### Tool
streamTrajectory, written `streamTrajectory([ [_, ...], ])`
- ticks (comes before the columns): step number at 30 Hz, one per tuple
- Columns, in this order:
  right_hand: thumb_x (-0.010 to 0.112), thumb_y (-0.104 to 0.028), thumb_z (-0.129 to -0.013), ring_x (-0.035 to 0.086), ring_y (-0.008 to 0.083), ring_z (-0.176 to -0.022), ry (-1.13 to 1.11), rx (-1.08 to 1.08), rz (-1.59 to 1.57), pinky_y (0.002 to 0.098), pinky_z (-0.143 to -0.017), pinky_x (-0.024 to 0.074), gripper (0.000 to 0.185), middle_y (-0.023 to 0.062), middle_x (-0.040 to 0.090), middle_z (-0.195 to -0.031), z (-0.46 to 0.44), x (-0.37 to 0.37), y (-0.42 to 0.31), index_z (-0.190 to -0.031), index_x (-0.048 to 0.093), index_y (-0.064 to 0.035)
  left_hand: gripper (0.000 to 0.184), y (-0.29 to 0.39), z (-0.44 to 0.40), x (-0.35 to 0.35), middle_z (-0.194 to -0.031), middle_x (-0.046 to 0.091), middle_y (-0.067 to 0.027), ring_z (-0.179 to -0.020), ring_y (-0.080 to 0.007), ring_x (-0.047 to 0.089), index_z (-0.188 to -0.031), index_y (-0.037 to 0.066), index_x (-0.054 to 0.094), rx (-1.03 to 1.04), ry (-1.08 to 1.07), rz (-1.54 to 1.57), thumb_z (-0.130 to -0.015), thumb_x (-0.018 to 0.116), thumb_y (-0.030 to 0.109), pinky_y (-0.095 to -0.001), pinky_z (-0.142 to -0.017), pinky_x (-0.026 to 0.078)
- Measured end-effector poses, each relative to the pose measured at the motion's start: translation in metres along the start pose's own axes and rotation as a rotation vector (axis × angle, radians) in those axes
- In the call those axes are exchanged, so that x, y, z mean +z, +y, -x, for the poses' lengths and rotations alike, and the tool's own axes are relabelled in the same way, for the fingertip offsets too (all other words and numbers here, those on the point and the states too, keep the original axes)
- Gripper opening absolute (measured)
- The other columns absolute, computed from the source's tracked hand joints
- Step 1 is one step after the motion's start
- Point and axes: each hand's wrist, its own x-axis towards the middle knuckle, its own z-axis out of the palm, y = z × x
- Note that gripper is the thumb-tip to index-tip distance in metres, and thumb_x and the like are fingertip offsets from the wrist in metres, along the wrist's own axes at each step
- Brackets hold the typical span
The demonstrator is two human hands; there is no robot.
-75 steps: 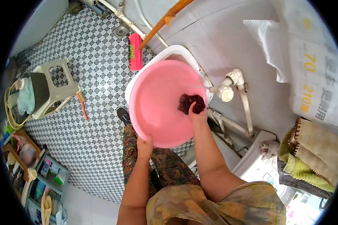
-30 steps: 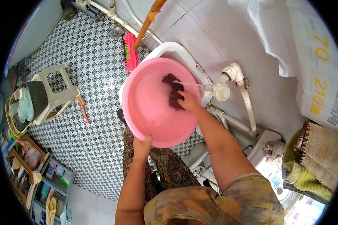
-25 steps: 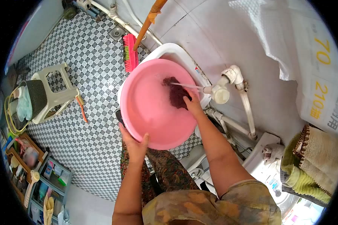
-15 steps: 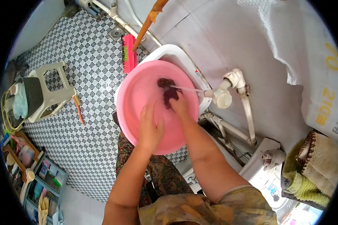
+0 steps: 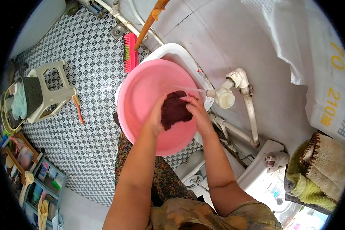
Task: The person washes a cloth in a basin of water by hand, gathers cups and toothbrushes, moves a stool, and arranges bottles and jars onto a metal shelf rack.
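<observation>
A dark maroon cloth (image 5: 175, 110), bunched up, is held between my two hands over the pink basin (image 5: 131, 115). My left hand (image 5: 156, 117) grips its left side, the fingers partly hidden by the cloth. On the other side, my right hand (image 5: 198, 114) has its fingers curled over the cloth's right edge. A stream of water runs from the white tap (image 5: 223, 97) into the basin, just behind the cloth. The basin rests on a white sink (image 5: 176, 49).
A pink brush (image 5: 130, 53) stands by a wooden pole (image 5: 149, 23) behind the basin. White pipes (image 5: 250, 115) run along the right wall. To the left are a plastic stool (image 5: 51, 94) and a shelf with bottles (image 5: 46, 184). Folded towels (image 5: 322, 168) lie at right.
The dark cloth has been lifted from the basin's far right towards me. My left hand, earlier apart from it, has moved in and now holds it together with my right hand.
</observation>
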Motion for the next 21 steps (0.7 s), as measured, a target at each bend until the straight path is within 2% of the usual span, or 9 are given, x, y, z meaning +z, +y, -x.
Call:
streamTrajectory([
  [1,0.050,-0.013,-0.073,0.041,0.0244,-0.108,0.206,-0.160,0.362,0.0333,-0.095,0.0280,0.039,0.0117,0.048,-0.112,-0.004,0.007,0.007,-0.111,0.047,-0.0056,0.047,0.003,0.015,0.015,-0.097,0.056,-0.0081,-0.088,-0.0206,0.055,-0.111,0.008,0.047,-0.035,-0.040,0.029,-0.084,0.036,0.046,-0.0317,-0.080,0.044],
  [2,0.050,-0.013,-0.073,0.041,0.0244,-0.108,0.206,-0.160,0.361,0.0333,-0.095,0.0280,0.039,0.0117,0.048,-0.112,-0.003,0.018,0.011,-0.111,0.047,-0.0056,0.047,-0.001,0.020,0.027,-0.097,0.056,-0.0081,-0.088,-0.0206,0.055,-0.111,0.008,0.047,-0.035,-0.038,0.029,-0.084,0.036,0.046,-0.0317,-0.080,0.044],
  [4,0.049,-0.025,-0.080,0.039,0.0289,-0.107,0.320,-0.376,0.512,0.0384,-0.093,0.0270,0.035,0.0143,0.045,-0.112,0.001,0.043,0.020,-0.110,0.047,-0.0054,0.052,-0.012,0.022,0.046,-0.103,0.053,-0.0060,-0.091,-0.0199,0.051,-0.110,0.012,0.048,0.033,0.145,0.087,-0.081,0.038,0.054,-0.0353,-0.075,0.042],
  [6,0.048,-0.025,-0.081,0.037,0.0307,-0.106,0.393,-0.392,0.541,0.0402,-0.090,0.0284,0.035,0.0159,0.045,-0.111,0.000,0.051,0.031,-0.110,0.047,-0.0045,0.057,-0.016,0.016,0.049,-0.106,0.051,-0.0083,-0.092,-0.0215,0.051,-0.112,0.008,0.047,-0.024,0.187,0.151,-0.082,0.036,0.055,-0.0330,-0.074,0.044],
  [8,0.045,-0.024,-0.083,0.039,0.0319,-0.103,0.554,-0.380,0.534,0.0409,-0.089,0.0289,0.035,0.0163,0.046,-0.109,0.000,0.052,0.040,-0.110,0.046,-0.0025,0.057,-0.020,0.017,0.053,-0.106,0.051,-0.0125,-0.092,-0.0224,0.051,-0.111,0.003,0.047,0.173,0.345,-0.163,-0.083,0.036,0.052,-0.0310,-0.075,0.043],
  [13,0.041,-0.025,-0.084,0.041,0.0335,-0.095,0.498,-0.385,0.588,0.0409,-0.085,0.0309,0.033,0.0180,0.048,-0.100,-0.001,0.049,0.026,-0.104,0.045,0.0000,0.053,-0.020,0.007,0.047,-0.087,0.057,-0.0155,-0.081,-0.0219,0.054,-0.096,-0.003,0.054,0.282,0.410,-0.314,-0.085,0.036,0.045,-0.0322,-0.071,0.042],
  [15,0.040,-0.026,-0.084,0.043,0.0353,-0.091,0.488,-0.318,0.566,0.0409,-0.080,0.0333,0.029,0.0197,0.048,-0.097,-0.004,0.048,0.023,-0.094,0.046,0.0006,0.047,-0.012,0.007,0.051,-0.078,0.057,-0.0100,-0.072,-0.0165,0.051,-0.089,-0.002,0.056,0.412,0.417,-0.419,-0.085,0.038,0.041,-0.0300,-0.066,0.042],
  [19,0.038,-0.026,-0.085,0.046,0.0362,-0.086,0.526,-0.299,0.550,0.0406,-0.077,0.0352,0.028,0.0213,0.049,-0.091,-0.010,0.049,0.011,-0.086,0.046,0.0009,0.047,0.000,0.011,0.057,-0.072,0.057,-0.0093,-0.068,-0.0164,0.051,-0.080,-0.004,0.057,0.444,0.461,-0.567,-0.085,0.037,0.038,-0.0307,-0.065,0.041],
  [21,0.036,-0.023,-0.086,0.048,0.0252,-0.075,0.537,-0.260,0.508,0.0323,-0.071,0.0374,0.027,0.0142,0.051,-0.082,-0.014,0.048,0.005,-0.087,0.048,0.0014,0.047,0.001,0.010,0.060,-0.068,0.055,-0.0126,-0.065,-0.0184,0.051,-0.080,-0.005,0.056,0.444,0.499,-0.571,-0.086,0.036,0.038,-0.0322,-0.063,0.042],
])
